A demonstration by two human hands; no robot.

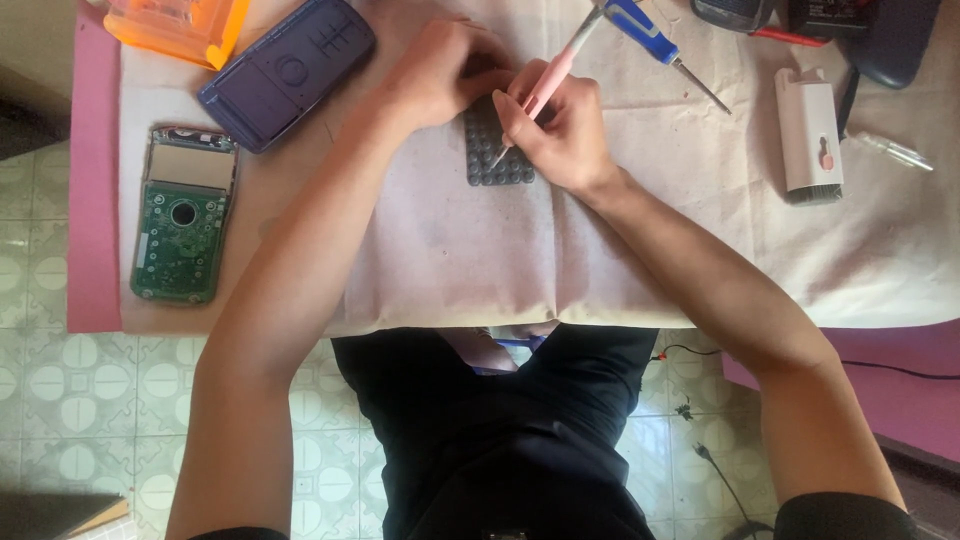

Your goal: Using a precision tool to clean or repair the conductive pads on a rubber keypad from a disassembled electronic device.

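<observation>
Surface: pale cloth [480, 260] spread over a pink surface [90, 200], seen from above; patterned floor tiles [60, 390] show below its near edge.
Work piece: grey rubber keypad mat [490, 160], studded with round buttons, lying flat on the cloth near the middle of the surface; its long axis runs away from the person, toward the far edge.
Left hand [445, 75]: rests on the far end of the keypad mat, fingers curled together and pressing down on it, pinning that end; the fingertips themselves are hidden under the knuckles.
Right hand [565, 125]: sits just right of the mat, fingers closed in a pen grip around a pink-handled tool [553, 75].
Tool axis: the handle slants up and to the right, the thin tip pointing down and left onto the mat's button field.
Key relation: the mat lies between the two hands, directly left of the right hand's fingers and under the left hand's; the right hand carries the working tip, which touches or nearly touches the mat, and which of the two cannot be told.
Left of the hands: dark blue casing shell [288, 68], orange plastic box [180, 25], and a green circuit board [183, 215] in its frame, well apart from the mat.
Right of the hands: blue-handled screwdriver [655, 42] and a white brush block [810, 135].
</observation>
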